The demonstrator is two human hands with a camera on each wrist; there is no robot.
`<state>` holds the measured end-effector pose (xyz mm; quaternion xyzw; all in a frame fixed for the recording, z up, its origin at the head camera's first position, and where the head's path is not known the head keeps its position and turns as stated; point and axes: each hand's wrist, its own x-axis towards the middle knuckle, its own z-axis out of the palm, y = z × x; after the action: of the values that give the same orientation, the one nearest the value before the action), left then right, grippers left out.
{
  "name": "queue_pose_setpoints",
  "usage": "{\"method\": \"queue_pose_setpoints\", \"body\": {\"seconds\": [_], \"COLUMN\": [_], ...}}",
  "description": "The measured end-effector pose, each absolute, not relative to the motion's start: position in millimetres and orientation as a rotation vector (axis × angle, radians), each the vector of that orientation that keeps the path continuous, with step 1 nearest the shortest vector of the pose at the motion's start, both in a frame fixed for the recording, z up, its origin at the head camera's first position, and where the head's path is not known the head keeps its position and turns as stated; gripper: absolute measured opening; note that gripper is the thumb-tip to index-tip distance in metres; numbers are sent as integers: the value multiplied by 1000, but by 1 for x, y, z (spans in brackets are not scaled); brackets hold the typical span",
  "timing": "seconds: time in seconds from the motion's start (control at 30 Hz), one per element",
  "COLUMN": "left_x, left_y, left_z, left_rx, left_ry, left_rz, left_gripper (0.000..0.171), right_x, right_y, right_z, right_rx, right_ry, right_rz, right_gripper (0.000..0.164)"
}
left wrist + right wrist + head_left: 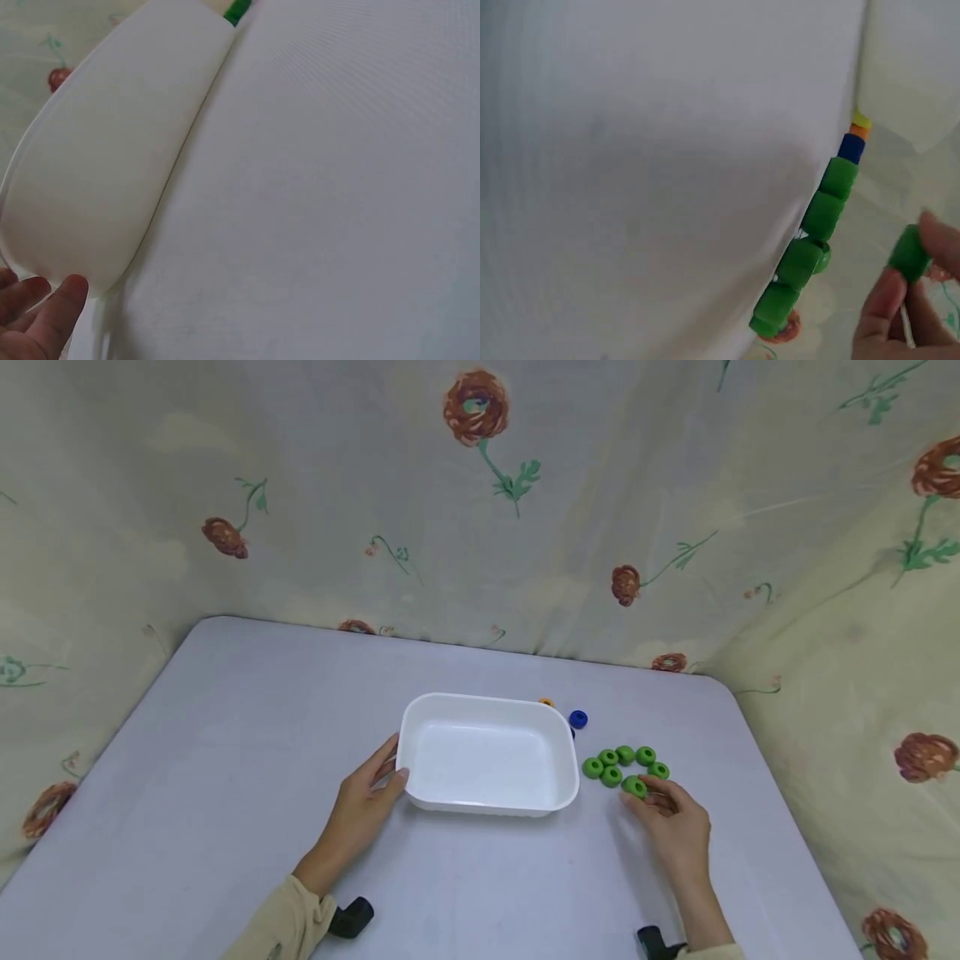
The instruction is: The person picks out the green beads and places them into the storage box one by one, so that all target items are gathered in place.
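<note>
A white rectangular plastic tray [487, 760] sits in the middle of the table, and its inside is bare. My left hand [362, 803] holds it by the left end, thumb at the rim and the other fingers along the outer wall. In the left wrist view, fingertips [73, 289] meet the tray's end wall [97, 187]. My right hand [675, 827] pinches a green bead [634, 787] with a hole through it. The right wrist view shows this bead [910, 253] raised above the tabletop. Several more green beads [611, 775] lie loosely grouped just beyond it.
A blue bead [578, 719] lies behind the tray's right end, and an orange bead [547, 702] is partly hidden by the rim. A yellow bead [862, 119] shows in the right wrist view. Flower-printed cloth [555, 568] hangs behind the white-covered table [225, 735].
</note>
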<state>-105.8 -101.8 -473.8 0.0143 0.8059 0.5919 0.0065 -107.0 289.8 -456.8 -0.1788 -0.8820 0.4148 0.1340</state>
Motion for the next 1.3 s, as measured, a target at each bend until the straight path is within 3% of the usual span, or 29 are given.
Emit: {"method": "queue_pose_setpoints", "body": {"seconds": [0.43, 0.77, 1.3], "left_x": [-105, -105, -105], "left_y": [-103, -102, -101], "left_z": [-478, -478, -473], "left_rx": [67, 109, 117], "left_ry": [2513, 2515, 2508], "left_rz": [1848, 1858, 1828], "left_gripper": [59, 60, 60], "right_x": [-121, -143, -187], "right_y": [216, 154, 86], "right_z": [-406, -407, -429], "right_rx": [-191, 282, 456], "right_ry": [-2694, -2832, -3039], "right_rz": [1376, 1201, 1042], "right_gripper": [39, 36, 29]}}
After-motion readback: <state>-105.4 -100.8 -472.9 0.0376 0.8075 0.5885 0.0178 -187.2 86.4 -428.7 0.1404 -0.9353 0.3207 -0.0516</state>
